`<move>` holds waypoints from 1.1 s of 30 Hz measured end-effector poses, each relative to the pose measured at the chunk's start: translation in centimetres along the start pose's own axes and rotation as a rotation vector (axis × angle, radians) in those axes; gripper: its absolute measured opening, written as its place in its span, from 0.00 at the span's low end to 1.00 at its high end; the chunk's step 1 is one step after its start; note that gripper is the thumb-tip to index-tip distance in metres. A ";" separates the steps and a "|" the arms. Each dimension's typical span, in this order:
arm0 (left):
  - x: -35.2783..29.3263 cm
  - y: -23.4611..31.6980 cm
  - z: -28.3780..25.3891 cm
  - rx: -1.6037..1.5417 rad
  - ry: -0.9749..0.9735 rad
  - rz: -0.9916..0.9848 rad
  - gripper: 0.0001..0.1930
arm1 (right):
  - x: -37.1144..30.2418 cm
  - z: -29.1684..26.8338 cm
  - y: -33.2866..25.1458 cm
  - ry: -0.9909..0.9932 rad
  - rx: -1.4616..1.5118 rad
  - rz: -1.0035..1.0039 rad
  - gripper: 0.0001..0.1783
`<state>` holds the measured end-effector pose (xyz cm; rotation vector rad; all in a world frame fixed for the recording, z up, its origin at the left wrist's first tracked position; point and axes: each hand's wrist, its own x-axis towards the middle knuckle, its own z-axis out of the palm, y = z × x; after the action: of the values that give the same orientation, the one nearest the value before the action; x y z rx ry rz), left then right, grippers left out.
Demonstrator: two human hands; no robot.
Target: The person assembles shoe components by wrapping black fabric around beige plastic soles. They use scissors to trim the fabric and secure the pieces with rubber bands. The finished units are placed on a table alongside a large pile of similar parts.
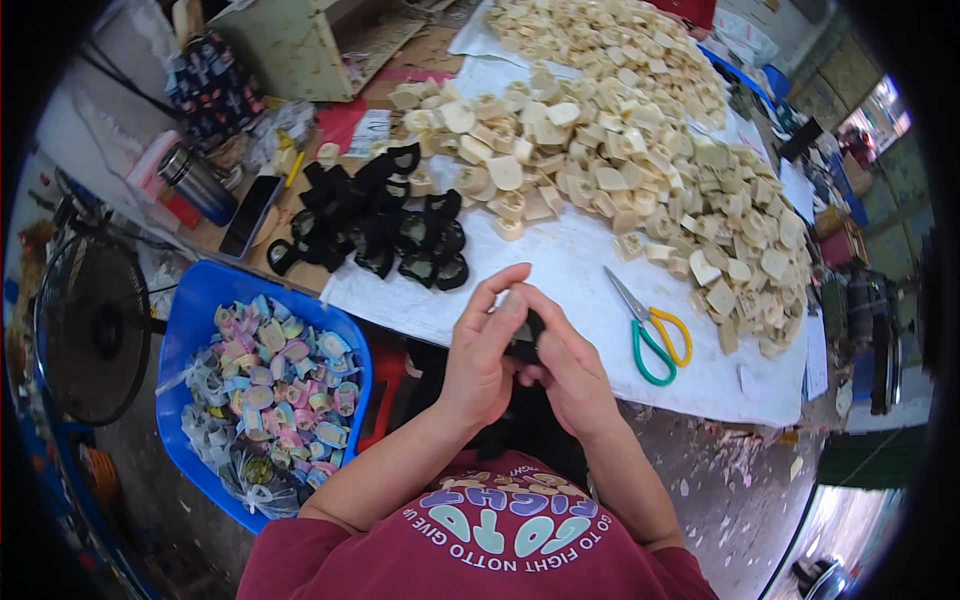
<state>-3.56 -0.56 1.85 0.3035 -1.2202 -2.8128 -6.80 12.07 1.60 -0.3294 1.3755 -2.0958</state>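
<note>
My left hand [478,355] and my right hand [572,375] meet just off the table's front edge. Between them, both closed on it, is a small black piece [526,338], mostly covered by my fingers. It looks like the cup-shaped black pieces in the pile [375,225] beyond my left hand, some with greyish-green insides. To the right of my hands lie scissors [648,328] with one green and one yellow handle, blades pointing away from me. Farther back, a large heap of cream-coloured moulded blocks [610,165] spreads over the white table covering [480,355].
A blue tub [178,400] stands at the lower left, holding pastel moulded pieces and plastic bags. Behind it, a fan [95,330] is at the left. A steel flask [195,185] and a phone [250,218] occupy the table's left end. Scraps litter the floor [700,500] at right.
</note>
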 end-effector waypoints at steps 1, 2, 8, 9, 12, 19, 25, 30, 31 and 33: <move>0.0 0.3 0.3 -0.026 0.013 0.009 0.19 | 0.1 0.2 0.6 0.029 -0.068 -0.033 0.22; 0.3 -0.2 -0.3 -0.009 0.019 -0.025 0.18 | 0.1 0.4 1.2 0.063 -0.135 -0.067 0.22; 0.4 1.8 -3.2 0.486 0.092 0.119 0.10 | 1.2 1.7 3.2 0.112 -0.329 -0.108 0.20; 1.1 3.0 -3.9 0.694 0.120 0.207 0.10 | 1.7 1.4 3.2 0.089 -0.356 -0.105 0.19; 6.3 8.2 -8.9 1.189 0.383 0.904 0.11 | 0.8 -0.7 4.6 0.009 -0.493 0.028 0.19; 11.7 11.1 -21.0 1.796 0.502 0.752 0.28 | -1.9 -1.7 9.6 0.109 -0.990 0.229 0.26; 8.5 11.2 -16.4 1.429 0.468 0.996 0.26 | -0.3 -1.7 14.2 0.150 -1.162 0.178 0.34; -0.9 5.7 -13.7 1.438 0.217 0.909 0.14 | -0.9 -1.6 13.7 0.186 -1.035 0.078 0.27; -2.6 4.4 -14.2 1.408 0.191 0.792 0.13 | -1.4 -0.9 12.2 0.156 -1.058 -0.002 0.25; -5.5 1.3 -14.8 1.283 0.210 0.523 0.11 | -2.4 -1.5 11.9 -0.021 -1.062 -0.285 0.23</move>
<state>4.77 -11.35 -6.22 0.2380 -2.3803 -1.2347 -1.51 11.32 -9.40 -0.9987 2.4372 -1.3415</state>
